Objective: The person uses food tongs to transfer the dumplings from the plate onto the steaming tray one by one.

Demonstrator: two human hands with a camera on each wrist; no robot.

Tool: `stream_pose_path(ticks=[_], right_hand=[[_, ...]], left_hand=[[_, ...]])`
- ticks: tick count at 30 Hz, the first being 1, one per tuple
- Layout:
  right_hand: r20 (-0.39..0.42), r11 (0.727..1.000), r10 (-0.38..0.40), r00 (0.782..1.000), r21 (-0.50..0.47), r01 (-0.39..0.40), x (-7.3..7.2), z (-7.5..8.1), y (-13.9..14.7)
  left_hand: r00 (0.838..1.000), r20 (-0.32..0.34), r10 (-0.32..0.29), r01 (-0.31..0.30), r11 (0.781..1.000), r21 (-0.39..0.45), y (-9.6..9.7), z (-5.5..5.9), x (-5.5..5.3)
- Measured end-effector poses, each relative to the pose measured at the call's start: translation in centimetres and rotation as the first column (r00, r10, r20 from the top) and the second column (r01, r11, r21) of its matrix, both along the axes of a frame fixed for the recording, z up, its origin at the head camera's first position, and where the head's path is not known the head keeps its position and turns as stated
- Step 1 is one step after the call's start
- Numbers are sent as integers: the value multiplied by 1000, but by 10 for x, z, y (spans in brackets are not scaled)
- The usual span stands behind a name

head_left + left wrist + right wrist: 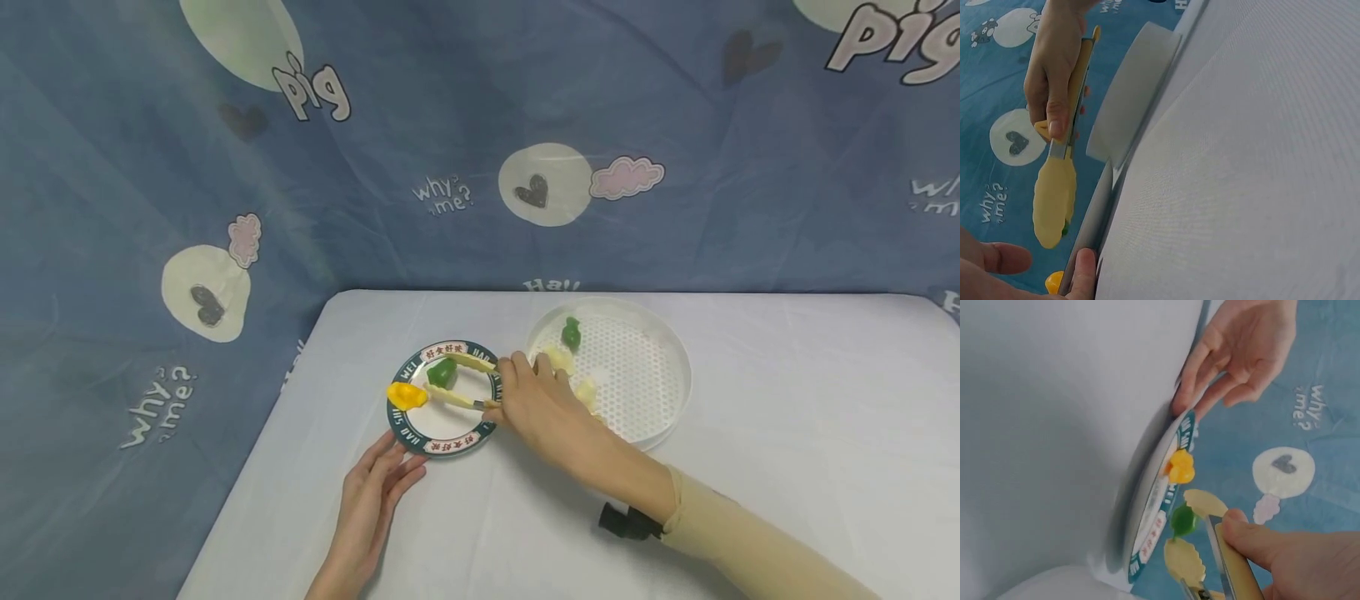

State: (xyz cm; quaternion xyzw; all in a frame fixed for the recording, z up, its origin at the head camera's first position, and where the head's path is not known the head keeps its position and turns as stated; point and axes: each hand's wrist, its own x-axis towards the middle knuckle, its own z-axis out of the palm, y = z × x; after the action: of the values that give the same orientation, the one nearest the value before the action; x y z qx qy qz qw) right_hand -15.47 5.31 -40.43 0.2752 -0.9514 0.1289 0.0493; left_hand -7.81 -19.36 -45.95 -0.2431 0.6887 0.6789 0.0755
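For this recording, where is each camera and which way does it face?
Head: worn on the head, facing forward and down at plate and tray; left hand, right hand and sleeve show.
Left wrist: on that wrist, facing across to the tongs; left hand low, right hand above.
Right wrist: on that wrist, facing the plate and tongs; right hand low, left hand above.
Shared: both wrist views show the tongs and yellow piece.

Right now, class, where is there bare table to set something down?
Bare tablecloth lies right of the white tray, and between the left hand and right sleeve. Crowded: the plate, where tongs flank a green piece beside a yellow piece.
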Motion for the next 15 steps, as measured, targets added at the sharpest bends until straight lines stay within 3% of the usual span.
stream_pose_path(ticks=[15], right_hand=[[22, 995, -98, 995, -34, 98, 20, 19, 40]], left_hand=[[1000, -4, -16, 16, 1000, -10, -1, -1, 1]])
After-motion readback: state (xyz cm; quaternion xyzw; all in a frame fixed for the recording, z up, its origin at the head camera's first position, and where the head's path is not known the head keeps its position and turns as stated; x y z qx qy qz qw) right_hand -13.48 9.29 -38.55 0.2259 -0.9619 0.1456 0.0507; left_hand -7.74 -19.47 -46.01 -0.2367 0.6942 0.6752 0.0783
